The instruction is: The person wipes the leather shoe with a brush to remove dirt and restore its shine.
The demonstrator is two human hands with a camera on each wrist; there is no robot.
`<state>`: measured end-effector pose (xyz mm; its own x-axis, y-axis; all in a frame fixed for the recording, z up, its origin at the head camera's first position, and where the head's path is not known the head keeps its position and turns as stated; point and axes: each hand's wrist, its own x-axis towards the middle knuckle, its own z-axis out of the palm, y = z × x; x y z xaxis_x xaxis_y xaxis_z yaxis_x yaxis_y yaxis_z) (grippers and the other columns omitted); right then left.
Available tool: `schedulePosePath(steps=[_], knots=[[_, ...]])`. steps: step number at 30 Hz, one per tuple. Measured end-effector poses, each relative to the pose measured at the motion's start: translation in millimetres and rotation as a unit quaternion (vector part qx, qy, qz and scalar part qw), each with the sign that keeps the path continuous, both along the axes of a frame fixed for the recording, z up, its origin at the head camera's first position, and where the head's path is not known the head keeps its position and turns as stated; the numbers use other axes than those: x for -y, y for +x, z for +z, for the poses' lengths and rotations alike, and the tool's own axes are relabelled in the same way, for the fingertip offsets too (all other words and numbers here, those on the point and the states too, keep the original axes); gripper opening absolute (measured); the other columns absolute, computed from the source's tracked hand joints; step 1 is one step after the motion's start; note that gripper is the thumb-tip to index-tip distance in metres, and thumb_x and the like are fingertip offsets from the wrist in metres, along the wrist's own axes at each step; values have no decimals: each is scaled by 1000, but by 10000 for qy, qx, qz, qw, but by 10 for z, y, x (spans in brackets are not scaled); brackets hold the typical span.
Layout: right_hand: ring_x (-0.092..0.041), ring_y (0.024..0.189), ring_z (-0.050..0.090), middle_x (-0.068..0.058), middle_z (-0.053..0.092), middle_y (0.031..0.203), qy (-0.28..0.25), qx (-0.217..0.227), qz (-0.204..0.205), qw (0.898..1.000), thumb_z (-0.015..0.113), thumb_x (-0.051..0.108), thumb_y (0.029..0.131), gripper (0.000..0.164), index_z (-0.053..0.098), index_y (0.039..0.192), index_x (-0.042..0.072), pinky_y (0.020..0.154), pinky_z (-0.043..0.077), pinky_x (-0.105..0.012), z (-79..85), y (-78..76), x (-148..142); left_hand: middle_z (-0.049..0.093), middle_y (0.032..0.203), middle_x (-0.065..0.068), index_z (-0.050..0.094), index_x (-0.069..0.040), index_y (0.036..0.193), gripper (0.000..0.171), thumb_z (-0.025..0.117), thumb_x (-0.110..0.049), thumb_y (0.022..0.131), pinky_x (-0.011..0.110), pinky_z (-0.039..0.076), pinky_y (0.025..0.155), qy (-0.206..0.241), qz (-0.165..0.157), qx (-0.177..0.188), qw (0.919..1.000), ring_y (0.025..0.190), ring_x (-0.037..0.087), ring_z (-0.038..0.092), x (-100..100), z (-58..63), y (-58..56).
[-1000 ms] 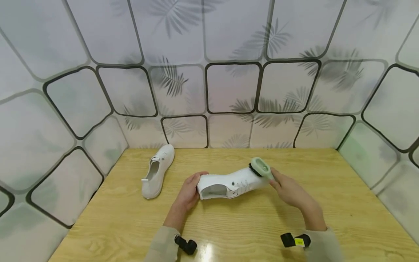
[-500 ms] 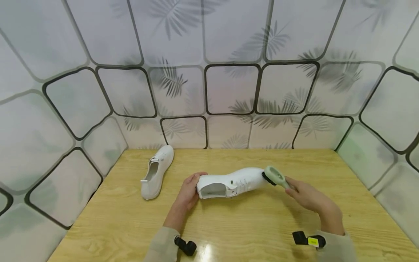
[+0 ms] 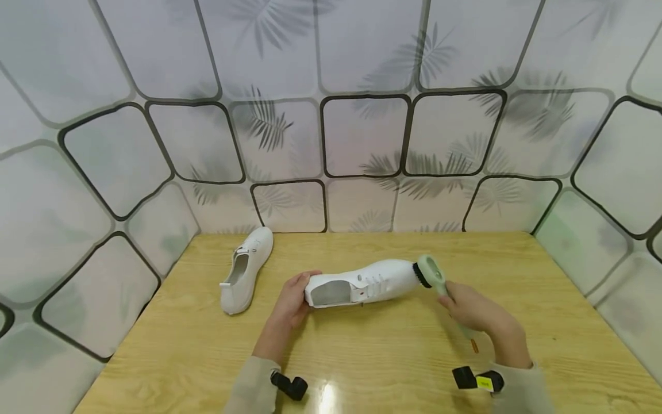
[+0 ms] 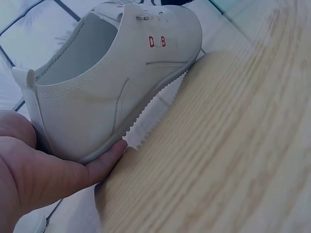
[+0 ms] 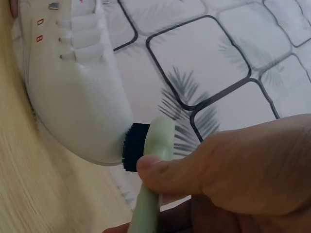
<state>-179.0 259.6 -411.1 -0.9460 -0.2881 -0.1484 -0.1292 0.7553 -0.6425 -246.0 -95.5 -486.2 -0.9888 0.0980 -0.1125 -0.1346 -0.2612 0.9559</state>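
My left hand (image 3: 293,299) grips a white lace-up shoe (image 3: 383,279) by its heel, with the toe pointing right and the opening turned toward me. In the left wrist view the thumb and fingers (image 4: 104,162) wrap the heel and sole edge. Red letters mark the side of the shoe (image 4: 160,63). My right hand (image 3: 473,307) holds a pale green brush (image 3: 432,272) by its handle, thumb along the back near the head. Dark bristles (image 5: 135,147) meet the toe of the shoe in the right wrist view.
A matching white shoe (image 3: 248,270) lies at the left back of the wooden table (image 3: 393,362). Patterned fabric walls (image 3: 362,138) rise along the table's back and both sides. A black camera strap (image 3: 478,379) sits on each wrist.
The brush moved from the top of the toe area right to the toe's tip, and its head now stands more upright. The left hand still holds the heel; the shoe shifted slightly.
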Motion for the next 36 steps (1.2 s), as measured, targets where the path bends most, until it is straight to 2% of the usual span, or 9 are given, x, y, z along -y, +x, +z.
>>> schedulePosePath(steps=[3,9,12,16,22,25,28,33,36], knots=[[-20,63,43,-7,45,74,-52,85,-101,9999,47,11,105,15,47,96,-2,56,39,-34,9,6,45,67,97,2,51,14,132,44,33,-19,110,29,54,70,-142,-26,159,9998,83,12,63,4,24,-12],[-21,67,45,-6,42,75,-63,-309,-373,9988,45,16,105,20,45,101,-4,59,41,-35,-78,-116,298,65,102,9,52,11,130,42,32,-19,110,51,57,73,-164,-56,384,9991,86,20,63,22,37,-14],[-19,61,45,-6,43,72,-103,-155,-423,9989,46,16,105,20,46,99,-3,54,42,-33,-91,-116,345,65,103,10,54,10,128,40,32,-18,109,55,57,73,-229,-42,481,9986,87,23,63,34,40,-16],[-17,54,41,-5,41,67,-75,284,-353,9989,51,15,103,20,47,90,2,44,40,-30,-56,-42,289,65,104,12,57,8,126,38,32,-17,109,53,57,66,-413,-89,666,9969,86,26,63,65,56,-14],[-18,60,42,-5,41,71,203,-49,-226,9995,51,14,103,19,47,93,-1,52,38,-31,-38,-48,318,60,99,16,56,5,115,29,36,-14,106,56,57,62,-631,-339,906,9933,85,32,62,123,88,10],[-19,64,44,-5,43,73,162,102,-50,9998,52,17,103,19,49,97,0,54,40,-32,-17,-46,402,60,99,17,56,6,119,30,37,-15,105,56,57,63,-695,-480,1022,9912,86,32,63,137,102,16],[-19,61,45,-6,46,72,168,476,40,9987,54,19,102,19,51,93,3,49,43,-31,25,-3,437,61,101,15,55,5,125,36,40,-21,107,53,58,63,-701,-623,1060,9899,86,30,64,145,109,12],[-17,50,42,-5,43,64,529,687,-149,9961,54,17,101,26,48,78,6,38,40,-29,23,46,383,62,97,13,58,0,125,40,43,-32,106,44,59,61,-726,-840,1054,9882,81,27,65,168,115,-6],[-17,50,43,-4,42,64,520,557,-298,9966,50,16,102,27,47,77,6,40,41,-29,-42,10,382,61,101,13,55,-2,130,46,37,-37,108,42,59,64,-721,-1047,961,9872,85,26,65,203,111,-14]])
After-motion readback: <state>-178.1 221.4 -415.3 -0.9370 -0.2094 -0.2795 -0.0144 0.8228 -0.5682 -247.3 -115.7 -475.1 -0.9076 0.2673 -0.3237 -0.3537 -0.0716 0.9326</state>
